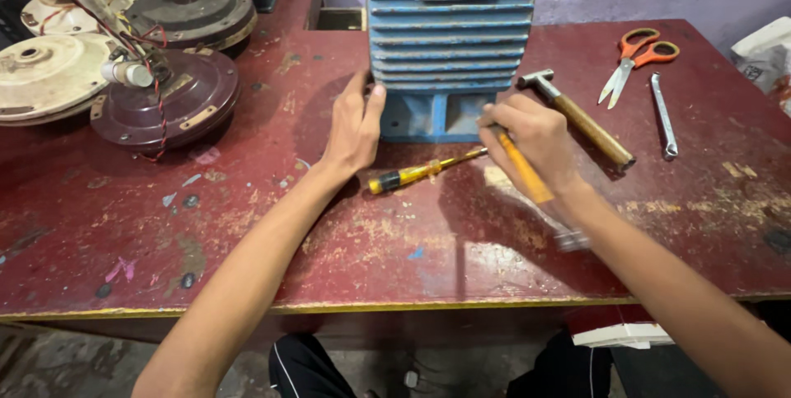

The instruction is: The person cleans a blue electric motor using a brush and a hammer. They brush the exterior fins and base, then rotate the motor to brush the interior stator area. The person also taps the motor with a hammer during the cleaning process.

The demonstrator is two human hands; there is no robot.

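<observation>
Two bare hands work at a blue ribbed motor housing standing upright near the back middle of a worn red worktop. The left hand rests flat against the housing's lower left side, fingers together and pressing lightly. The right hand is closed around an orange-handled tool, its tip aimed at the housing's base; the handle looks motion-blurred. The housing appears closed, with no parts taken off it. A yellow screwdriver lies just in front of the base, between the hands. A wooden-handled hammer lies near the right hand; orange scissors and a metal wrench lie further right. Ceiling-fan motors with loose wiring crowd the far left. The front half of the worktop offers open room, up to its yellow-trimmed near edge.
</observation>
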